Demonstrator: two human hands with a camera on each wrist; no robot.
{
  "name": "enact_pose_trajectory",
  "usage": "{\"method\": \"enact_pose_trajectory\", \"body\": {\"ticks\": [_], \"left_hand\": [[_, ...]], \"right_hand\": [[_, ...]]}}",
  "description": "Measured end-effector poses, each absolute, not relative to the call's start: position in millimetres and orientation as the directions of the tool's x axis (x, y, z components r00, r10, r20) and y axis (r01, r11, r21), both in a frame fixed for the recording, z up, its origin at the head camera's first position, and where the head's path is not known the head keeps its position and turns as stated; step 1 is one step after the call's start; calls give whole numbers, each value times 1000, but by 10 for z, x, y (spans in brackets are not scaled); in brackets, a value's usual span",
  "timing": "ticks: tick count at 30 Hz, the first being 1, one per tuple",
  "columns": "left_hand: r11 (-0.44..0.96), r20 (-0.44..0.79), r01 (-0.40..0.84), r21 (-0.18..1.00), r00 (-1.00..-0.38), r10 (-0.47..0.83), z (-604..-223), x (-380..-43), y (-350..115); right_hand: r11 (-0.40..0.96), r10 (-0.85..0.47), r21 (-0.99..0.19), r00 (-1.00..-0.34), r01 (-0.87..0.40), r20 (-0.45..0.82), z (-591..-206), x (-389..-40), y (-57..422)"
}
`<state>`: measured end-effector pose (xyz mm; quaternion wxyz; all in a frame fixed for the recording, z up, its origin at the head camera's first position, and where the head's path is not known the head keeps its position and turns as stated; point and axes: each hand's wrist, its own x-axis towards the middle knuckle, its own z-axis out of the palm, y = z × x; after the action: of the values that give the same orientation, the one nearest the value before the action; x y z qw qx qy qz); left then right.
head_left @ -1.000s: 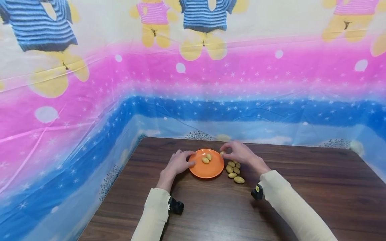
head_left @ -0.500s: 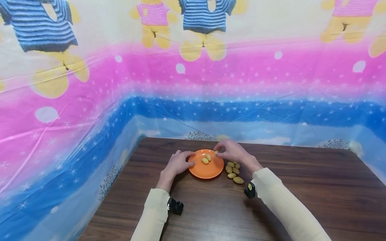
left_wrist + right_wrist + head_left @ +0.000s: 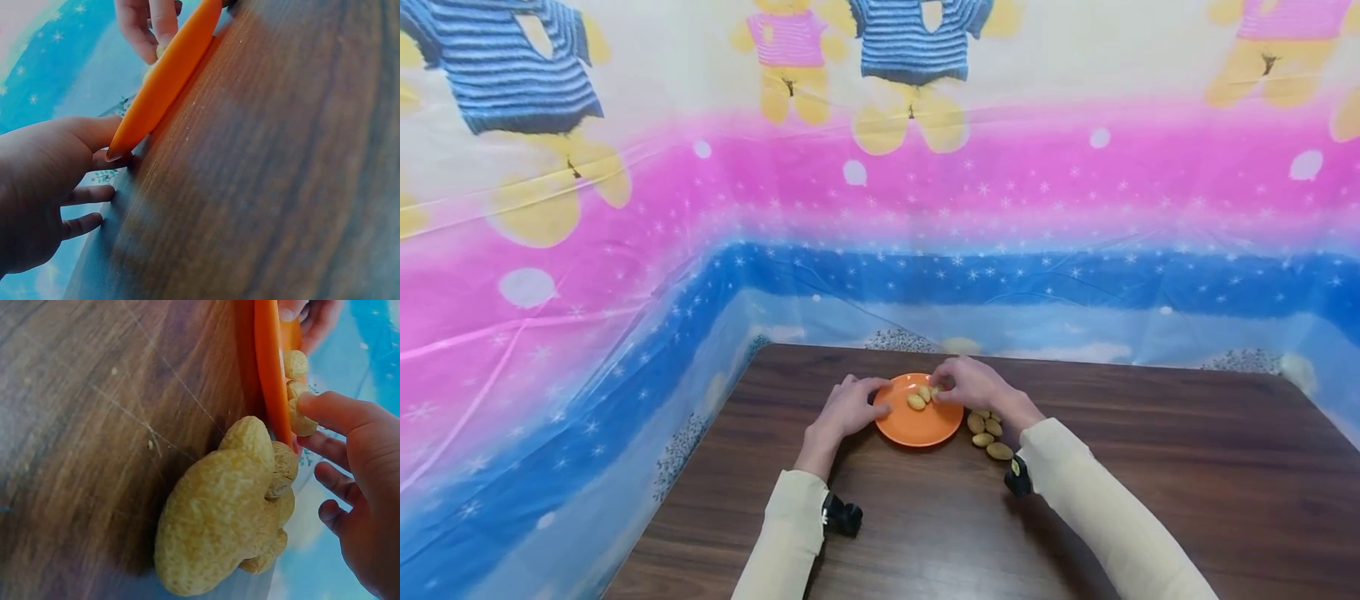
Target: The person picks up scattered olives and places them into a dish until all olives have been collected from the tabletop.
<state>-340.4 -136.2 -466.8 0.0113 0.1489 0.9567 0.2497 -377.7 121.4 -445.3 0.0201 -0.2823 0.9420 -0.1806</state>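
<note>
An orange plate [image 3: 917, 433] lies on the wooden table. My left hand [image 3: 846, 408] grips its left rim between thumb and forefinger, the other fingers spread beside it in the left wrist view. Over the plate's right part, my right hand [image 3: 977, 387] pinches a small yellow potato [image 3: 302, 422] between thumb and fingertips, low against the plate's surface. Two more small potatoes [image 3: 916, 402] sit near the middle of the plate, right beside the held one. To the right of the plate lies a group of several potatoes [image 3: 976, 424], partly hidden by my right hand and wrist.
Bare table [image 3: 925, 517] stretches in front of the plate and out to both sides. A printed cloth [image 3: 985, 275] hangs behind and to the left of the table. The largest potato [image 3: 209, 525] of the group lies nearest the right wrist camera.
My right hand has moved left from the plate's right edge to over the plate, bringing the pinched potato down beside the two there. My left hand has stayed at the rim.
</note>
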Motion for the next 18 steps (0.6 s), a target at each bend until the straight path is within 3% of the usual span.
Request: {"method": "enact_pose_trajectory", "body": {"ticks": [18], "left_hand": [[834, 45, 269, 481, -958, 283, -4682, -3437, -1354]], "right_hand": [[729, -555, -403, -822, -553, 125, -4421, -3729, 1352]]}}
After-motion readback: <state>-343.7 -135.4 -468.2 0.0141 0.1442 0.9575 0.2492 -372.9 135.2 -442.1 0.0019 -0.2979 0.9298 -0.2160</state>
